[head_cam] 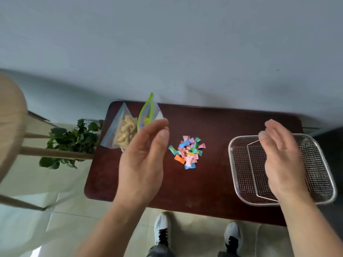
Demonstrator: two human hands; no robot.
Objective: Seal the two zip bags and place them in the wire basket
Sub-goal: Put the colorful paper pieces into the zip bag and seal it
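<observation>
Two zip bags stand at the far left of the dark red table (213, 179). The clear bag of pale snacks (122, 132) leans at the left corner. Beside it the bag with a green zip strip (146, 112) stands with its mouth gaping, a few coloured pieces inside. My left hand (143, 160) hovers just in front of that bag, palm up, fingers apart, holding nothing. My right hand (280, 158) hangs open above the wire basket (239, 173), which sits at the table's right end and holds no bag.
A pile of colourful wrapped candies (187, 152) lies on the table's middle. A potted plant (70, 140) and a pale wooden stool (11, 123) stand to the left. The wall runs close behind the table. My shoes (163, 229) are below the near edge.
</observation>
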